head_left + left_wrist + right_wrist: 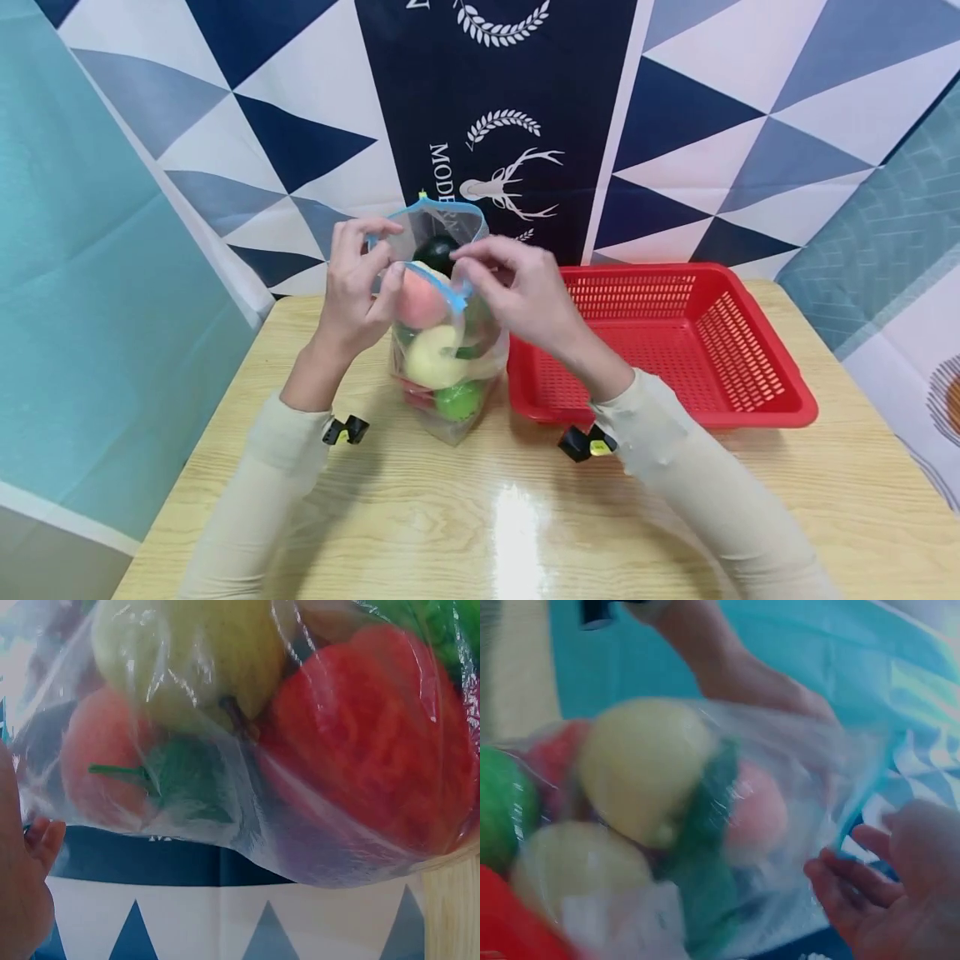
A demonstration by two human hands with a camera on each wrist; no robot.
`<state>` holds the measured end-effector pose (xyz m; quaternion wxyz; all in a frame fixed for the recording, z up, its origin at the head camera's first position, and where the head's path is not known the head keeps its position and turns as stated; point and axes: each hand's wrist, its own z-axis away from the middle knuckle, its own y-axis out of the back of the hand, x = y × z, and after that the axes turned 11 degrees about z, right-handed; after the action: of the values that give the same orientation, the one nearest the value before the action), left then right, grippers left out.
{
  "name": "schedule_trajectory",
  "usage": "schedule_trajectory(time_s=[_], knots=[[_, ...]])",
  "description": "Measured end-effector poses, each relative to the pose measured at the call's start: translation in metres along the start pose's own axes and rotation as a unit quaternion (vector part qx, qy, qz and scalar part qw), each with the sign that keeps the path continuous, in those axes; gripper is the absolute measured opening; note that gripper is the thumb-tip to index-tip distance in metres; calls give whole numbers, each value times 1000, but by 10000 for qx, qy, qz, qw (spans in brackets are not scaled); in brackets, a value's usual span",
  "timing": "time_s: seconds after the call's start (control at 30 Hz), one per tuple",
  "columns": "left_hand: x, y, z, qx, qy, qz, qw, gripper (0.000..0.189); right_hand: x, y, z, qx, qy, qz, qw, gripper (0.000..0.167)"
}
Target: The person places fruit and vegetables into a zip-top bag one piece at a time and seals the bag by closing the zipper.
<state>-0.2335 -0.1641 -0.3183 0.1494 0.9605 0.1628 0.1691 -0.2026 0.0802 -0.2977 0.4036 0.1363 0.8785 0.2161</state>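
A clear zip bag [450, 421] with a blue zip edge stands upright on the table, its mouth open. Inside it are a pink peach-like fruit [420, 302], pale yellow pears [429, 357], a green fruit [459, 402], a dark avocado-like fruit [437, 252] and a red fruit [367, 735]. My left hand [352, 279] holds the left side of the bag's mouth, thumb on the near side. At the right of the mouth my right hand [525, 292], with thumb and index close together, pinches by the blue edge; its fingertips [821, 874] meet that edge in the right wrist view.
A red plastic basket [780, 408] with slotted walls stands right of the bag, under my right forearm. The wooden table [420, 517] ends at a patterned cloth [315, 108] behind. Teal cloth [82, 275] hangs at the left.
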Motion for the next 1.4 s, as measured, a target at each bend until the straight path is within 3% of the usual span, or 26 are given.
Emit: schedule_trajectory(time_s=[0.1,0.17,0.23,0.33,0.47,0.57,0.63,0.8,0.93,1.2,1.3,1.4], knots=[[3,-2,-1,-250,-53,-29,9997,46,0,-5,15,-513,64,271,9983,36],[3,-3,-1,-443,-100,10,9990,45,-1,-6,26,-640,208,561,9962,47],[1,-3,-3,-543,-141,208,9982,45,0,-8,35,-594,360,902,9935,48],[-8,-3,-10,-434,-42,647,9970,43,3,-9,43,-339,416,1089,9926,38],[-23,-2,-22,-381,699,842,9933,39,9,-8,48,-317,290,907,9949,29],[-32,-3,-32,-884,1370,576,9849,38,11,-7,51,-412,283,827,9953,29],[-35,-5,-38,-1301,1550,393,9785,41,11,-7,52,-439,342,834,9950,28],[-38,-12,-53,-2158,1207,101,9689,48,11,-9,53,-409,628,810,9939,24],[-38,-12,-57,-2516,978,119,9628,38,11,-12,53,-361,919,838,9916,22],[-43,1,-52,-2301,1189,365,9652,14,7,-8,48,-421,1293,876,9868,27],[-45,14,-48,-2005,1264,273,9711,12,8,1,40,-450,1136,849,9889,22],[-47,31,-42,-1582,1416,-38,9772,12,13,12,31,-341,729,942,9923,20]])
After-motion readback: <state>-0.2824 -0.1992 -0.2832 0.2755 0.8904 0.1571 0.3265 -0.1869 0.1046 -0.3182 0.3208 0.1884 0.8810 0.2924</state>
